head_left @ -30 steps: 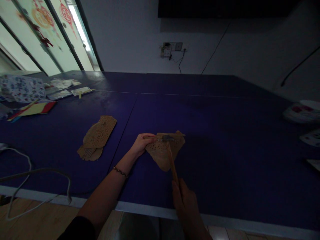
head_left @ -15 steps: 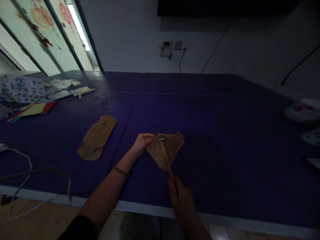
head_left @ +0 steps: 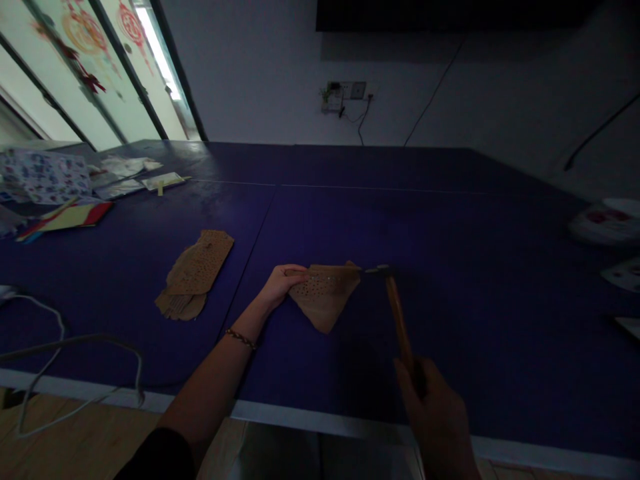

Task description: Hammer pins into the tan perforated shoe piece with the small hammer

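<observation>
My left hand is closed in a pinch on the upper left corner of a brown sheet. The sheet is roughly triangular, with small dark holes across its upper left part. I cannot tell whether it is card or leather. Fingers wrapped around its wooden handle, my right hand grips a hammer. The metal head sits just to the right of the sheet's upper right corner; whether it touches the table is unclear. Farther left lie more brown perforated pieces, partly overlapping.
All this is on a large purple table with a pale front edge. A white cable loops over the front left. Coloured papers and a patterned bag lie at the far left. A round bowl-like thing stands at the right.
The hammer has swung right, its head moving from the sheet's top edge to beyond the sheet's right corner. My right hand moved right with it. The sheet and left hand shifted slightly.
</observation>
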Motion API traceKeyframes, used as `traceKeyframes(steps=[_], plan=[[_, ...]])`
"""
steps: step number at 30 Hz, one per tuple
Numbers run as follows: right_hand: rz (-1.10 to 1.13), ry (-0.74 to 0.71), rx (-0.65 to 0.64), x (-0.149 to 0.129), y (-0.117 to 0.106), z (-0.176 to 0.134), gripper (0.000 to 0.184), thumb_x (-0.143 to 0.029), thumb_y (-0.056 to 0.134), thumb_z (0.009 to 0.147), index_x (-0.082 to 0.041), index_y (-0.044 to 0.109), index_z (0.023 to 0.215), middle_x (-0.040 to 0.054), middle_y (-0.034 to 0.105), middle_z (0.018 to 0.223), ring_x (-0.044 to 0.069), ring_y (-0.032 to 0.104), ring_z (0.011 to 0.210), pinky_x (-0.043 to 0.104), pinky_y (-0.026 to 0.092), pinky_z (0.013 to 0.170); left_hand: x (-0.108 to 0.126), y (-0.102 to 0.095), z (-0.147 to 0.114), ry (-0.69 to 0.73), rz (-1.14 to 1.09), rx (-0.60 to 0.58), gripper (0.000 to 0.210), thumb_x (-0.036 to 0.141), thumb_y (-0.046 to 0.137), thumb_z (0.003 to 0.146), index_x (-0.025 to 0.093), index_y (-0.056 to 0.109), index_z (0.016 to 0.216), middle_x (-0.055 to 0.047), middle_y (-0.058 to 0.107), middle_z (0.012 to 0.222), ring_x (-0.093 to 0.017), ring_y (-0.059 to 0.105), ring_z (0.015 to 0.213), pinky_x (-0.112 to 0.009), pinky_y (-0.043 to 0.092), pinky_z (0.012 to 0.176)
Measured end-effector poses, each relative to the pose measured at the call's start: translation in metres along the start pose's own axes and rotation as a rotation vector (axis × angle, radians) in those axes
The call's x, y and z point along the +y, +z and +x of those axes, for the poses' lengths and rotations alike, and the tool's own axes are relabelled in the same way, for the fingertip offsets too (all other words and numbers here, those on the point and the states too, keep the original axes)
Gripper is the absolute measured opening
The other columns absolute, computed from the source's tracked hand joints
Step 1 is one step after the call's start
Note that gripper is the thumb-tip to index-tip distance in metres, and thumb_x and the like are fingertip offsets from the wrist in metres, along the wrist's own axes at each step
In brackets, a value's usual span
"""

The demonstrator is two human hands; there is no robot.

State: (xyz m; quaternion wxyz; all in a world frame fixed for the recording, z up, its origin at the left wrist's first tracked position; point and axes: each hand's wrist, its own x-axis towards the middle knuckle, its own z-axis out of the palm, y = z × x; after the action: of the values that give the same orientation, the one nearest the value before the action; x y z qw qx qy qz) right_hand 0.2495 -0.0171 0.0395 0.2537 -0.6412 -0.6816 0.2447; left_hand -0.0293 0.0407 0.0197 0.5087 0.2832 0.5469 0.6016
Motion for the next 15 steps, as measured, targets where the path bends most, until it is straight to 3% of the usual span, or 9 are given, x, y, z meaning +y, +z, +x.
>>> traceKeyframes(steps=[8, 15], plan=[[-0.133, 0.138, -0.01, 0.038, -0.005, 0.015, 0.029, -0.047, 0.045, 0.069, -0.02, 0.052, 0.078, 0.0085, 0.065, 0.067, 0.024, 0.062, 0.059, 0.032, 0.043, 0.052, -0.004, -0.006, 0.005, 0.019, 0.068, -0.007, 0.027, 0.022, 0.076, 0.043, 0.012, 0.065, 0.065, -0.001, 0.063, 0.057, -0.011, 0.054, 0.05, -0.024, 0.042, 0.052], [-0.158, 0.086, -0.011, 0.047, 0.0, 0.014, 0.032, -0.047, 0.043, 0.072, -0.018, 0.055, 0.079, 0.0095, 0.066, 0.068, 0.024, 0.062, 0.06, 0.033, 0.044, 0.054, -0.004, -0.006, 0.005, 0.043, 0.162, -0.037, 0.025, 0.025, 0.075, 0.046, 0.013, 0.066, 0.066, -0.001, 0.061, 0.056, -0.01, 0.052, 0.05, -0.022, 0.04, 0.051]])
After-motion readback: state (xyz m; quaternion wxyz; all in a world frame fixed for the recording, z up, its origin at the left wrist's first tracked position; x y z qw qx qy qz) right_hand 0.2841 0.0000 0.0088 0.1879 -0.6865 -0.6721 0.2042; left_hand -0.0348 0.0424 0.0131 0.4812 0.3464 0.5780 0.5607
